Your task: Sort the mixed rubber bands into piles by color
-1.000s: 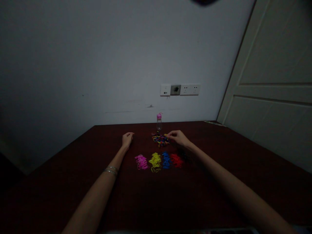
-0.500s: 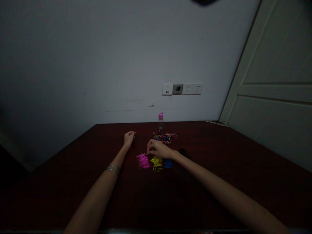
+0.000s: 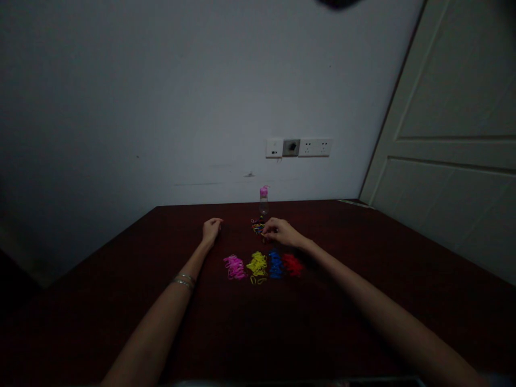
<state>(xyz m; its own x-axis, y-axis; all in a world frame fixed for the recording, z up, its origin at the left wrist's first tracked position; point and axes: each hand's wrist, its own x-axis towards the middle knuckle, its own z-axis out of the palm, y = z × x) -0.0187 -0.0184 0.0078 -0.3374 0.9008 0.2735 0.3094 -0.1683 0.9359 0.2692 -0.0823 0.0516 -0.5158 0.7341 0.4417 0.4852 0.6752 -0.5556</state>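
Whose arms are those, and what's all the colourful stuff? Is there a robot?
There is no robot here. These are a person's bare arms, and the camera sits on that person's head, looking forward and down.

On the dark red table lie small loops, like rubber bands, in a pink pile, a yellow pile, a blue pile and a red pile. Behind them is a mixed pile, and behind that stands a clear bottle with a pink top.

The left hand rests off to the side. The right hand's fingers are at the mixed pile; whether they hold a loop is too small to tell.
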